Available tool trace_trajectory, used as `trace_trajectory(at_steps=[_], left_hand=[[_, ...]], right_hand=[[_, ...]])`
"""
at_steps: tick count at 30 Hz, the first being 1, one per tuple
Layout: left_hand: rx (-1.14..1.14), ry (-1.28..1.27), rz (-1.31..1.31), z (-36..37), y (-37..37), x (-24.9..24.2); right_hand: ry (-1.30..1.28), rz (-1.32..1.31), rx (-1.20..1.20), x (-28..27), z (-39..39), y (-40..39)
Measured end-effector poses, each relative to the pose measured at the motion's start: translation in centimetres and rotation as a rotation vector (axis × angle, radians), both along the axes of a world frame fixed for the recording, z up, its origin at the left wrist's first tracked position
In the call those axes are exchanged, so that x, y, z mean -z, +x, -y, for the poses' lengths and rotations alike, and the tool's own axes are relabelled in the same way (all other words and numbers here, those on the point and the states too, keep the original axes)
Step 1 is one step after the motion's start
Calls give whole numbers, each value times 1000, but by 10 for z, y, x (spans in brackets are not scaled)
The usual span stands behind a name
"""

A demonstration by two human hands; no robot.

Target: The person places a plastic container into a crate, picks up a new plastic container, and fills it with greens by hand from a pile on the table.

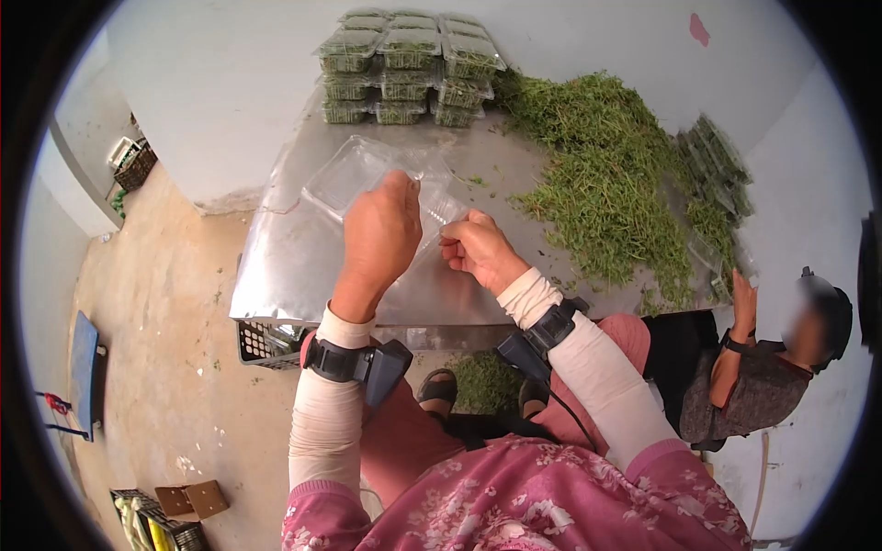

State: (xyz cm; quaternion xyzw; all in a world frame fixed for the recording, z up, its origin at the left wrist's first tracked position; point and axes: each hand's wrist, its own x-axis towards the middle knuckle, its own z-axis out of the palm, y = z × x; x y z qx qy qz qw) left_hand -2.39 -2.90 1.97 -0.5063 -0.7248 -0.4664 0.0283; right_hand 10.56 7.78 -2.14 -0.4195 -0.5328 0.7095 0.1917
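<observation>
A clear plastic clamshell box (344, 174) is between my hands, over the metal table (273, 280). My left hand (381, 237) is closed on the box, its fingers mostly hidden behind the back of the hand. With thumb and fingers pinched, my right hand (482, 250) grips the box's near right edge. The box looks opened out, and I see no greens in it. To the right of my hands lies a large heap of leafy green stems (606, 184). Filled clamshell boxes (400, 60) are stacked at the table's far edge.
At the right, a co-worker (758, 390) sits by the table with one hand raised near the heap. More filled boxes (717, 165) stand behind the heap. A black crate (265, 345) sits under the table's left corner. A blue platform cart (84, 372) and cardboard box (192, 500) are at left.
</observation>
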Motion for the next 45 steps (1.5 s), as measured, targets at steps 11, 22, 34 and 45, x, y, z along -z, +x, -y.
trace_trajectory(at_steps=[11,22,34,45], left_hand=[[73,-52,-189,3,8,7],[97,246,-406,1,19,-2],[401,561,-676,12,66,-4],[214,-188,-668,0,67,39]], right_hand=[[83,-11,41,-4,-1,15],[1180,12,-46,-44,14,36],[1129,100,79,-43,-35,66],[924,78,178,-29,-54,137]])
